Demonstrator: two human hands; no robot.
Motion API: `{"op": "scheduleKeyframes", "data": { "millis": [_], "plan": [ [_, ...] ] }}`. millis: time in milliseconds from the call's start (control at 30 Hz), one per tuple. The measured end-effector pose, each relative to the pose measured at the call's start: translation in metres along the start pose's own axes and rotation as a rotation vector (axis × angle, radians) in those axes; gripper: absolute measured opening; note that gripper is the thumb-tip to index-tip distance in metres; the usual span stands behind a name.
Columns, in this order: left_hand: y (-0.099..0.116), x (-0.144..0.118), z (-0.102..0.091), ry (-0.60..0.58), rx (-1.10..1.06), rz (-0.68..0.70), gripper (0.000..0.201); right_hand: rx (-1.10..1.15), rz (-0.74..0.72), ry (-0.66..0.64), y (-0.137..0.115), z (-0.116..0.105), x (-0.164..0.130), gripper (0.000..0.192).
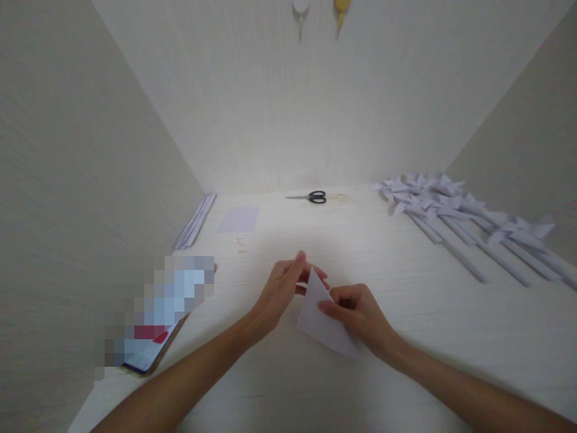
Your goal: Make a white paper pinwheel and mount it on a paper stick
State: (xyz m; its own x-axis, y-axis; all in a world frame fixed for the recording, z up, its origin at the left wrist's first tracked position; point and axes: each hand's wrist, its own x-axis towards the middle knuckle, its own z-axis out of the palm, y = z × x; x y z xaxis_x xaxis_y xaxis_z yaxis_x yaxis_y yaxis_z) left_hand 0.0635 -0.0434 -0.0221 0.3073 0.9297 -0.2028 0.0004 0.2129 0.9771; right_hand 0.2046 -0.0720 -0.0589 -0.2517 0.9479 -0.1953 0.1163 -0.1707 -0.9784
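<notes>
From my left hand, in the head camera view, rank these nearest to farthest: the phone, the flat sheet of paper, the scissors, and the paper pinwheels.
From the left hand:
1. Phone, at the table's left edge, nearest.
2. Flat sheet of paper, ahead and slightly left; close to the phone's distance.
3. Scissors, at the back near the wall.
4. Paper pinwheels, far right.

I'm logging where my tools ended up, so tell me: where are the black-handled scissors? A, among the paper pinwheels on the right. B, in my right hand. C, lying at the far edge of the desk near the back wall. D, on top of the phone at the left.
C: the scissors lie alone at the desk's far edge, while both hands hold the folded paper.
</notes>
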Motion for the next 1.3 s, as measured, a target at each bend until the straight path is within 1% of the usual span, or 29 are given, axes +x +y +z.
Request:
{"op": "scheduleKeyframes", "data": {
  "millis": [67, 133, 233, 300, 433, 500, 633, 800, 867, 900, 1000, 1067, 1167, 1300],
  "plan": [
    [-0.003, 0.001, 0.000, -0.022, 0.082, 0.023, 0.043, 0.012, 0.013, 0.006, -0.001, 0.000, 0.000, 0.033],
    [-0.007, 0.002, 0.001, -0.029, 0.209, 0.062, 0.030, 0.015, 0.021, 0.007, -0.003, 0.000, -0.001, 0.034],
    [-0.012, 0.002, 0.002, 0.005, 0.321, 0.109, 0.021, 0.023, 0.020, -0.023, -0.005, -0.001, -0.001, 0.035],
    [-0.013, 0.001, 0.003, 0.014, 0.355, 0.119, 0.021, 0.051, 0.019, -0.067, -0.005, -0.002, -0.001, 0.036],
    [-0.011, -0.002, 0.002, -0.010, 0.445, 0.132, 0.028, 0.111, -0.001, -0.179, -0.005, -0.003, 0.000, 0.035],
    [-0.011, -0.003, 0.002, -0.026, 0.470, 0.143, 0.029, 0.117, -0.011, -0.214, -0.005, -0.004, 0.001, 0.034],
    [-0.013, -0.004, 0.001, -0.080, 0.435, 0.140, 0.031, 0.112, -0.004, -0.244, -0.004, -0.004, 0.000, 0.035],
    [-0.020, -0.002, 0.003, -0.100, 0.355, 0.109, 0.030, 0.067, -0.036, -0.209, -0.001, -0.006, -0.001, 0.031],
    [-0.021, -0.001, 0.003, -0.066, 0.323, 0.088, 0.029, 0.050, -0.050, -0.205, 0.000, -0.006, 0.000, 0.032],
    [-0.021, 0.000, 0.002, -0.031, 0.315, 0.084, 0.029, 0.040, -0.056, -0.206, 0.001, -0.006, 0.002, 0.033],
    [-0.021, 0.001, 0.000, 0.082, 0.297, 0.097, 0.031, -0.011, -0.050, -0.178, 0.001, -0.006, 0.006, 0.036],
    [-0.021, 0.002, -0.001, 0.114, 0.272, 0.114, 0.032, -0.063, -0.052, -0.149, 0.000, -0.007, 0.007, 0.037],
    [-0.022, 0.002, -0.001, 0.106, 0.253, 0.134, 0.033, -0.146, -0.082, -0.101, -0.001, -0.008, 0.006, 0.036],
    [-0.024, 0.004, -0.001, 0.074, 0.241, 0.102, 0.032, -0.212, -0.106, -0.078, -0.003, -0.009, 0.005, 0.033]
  ]
}}
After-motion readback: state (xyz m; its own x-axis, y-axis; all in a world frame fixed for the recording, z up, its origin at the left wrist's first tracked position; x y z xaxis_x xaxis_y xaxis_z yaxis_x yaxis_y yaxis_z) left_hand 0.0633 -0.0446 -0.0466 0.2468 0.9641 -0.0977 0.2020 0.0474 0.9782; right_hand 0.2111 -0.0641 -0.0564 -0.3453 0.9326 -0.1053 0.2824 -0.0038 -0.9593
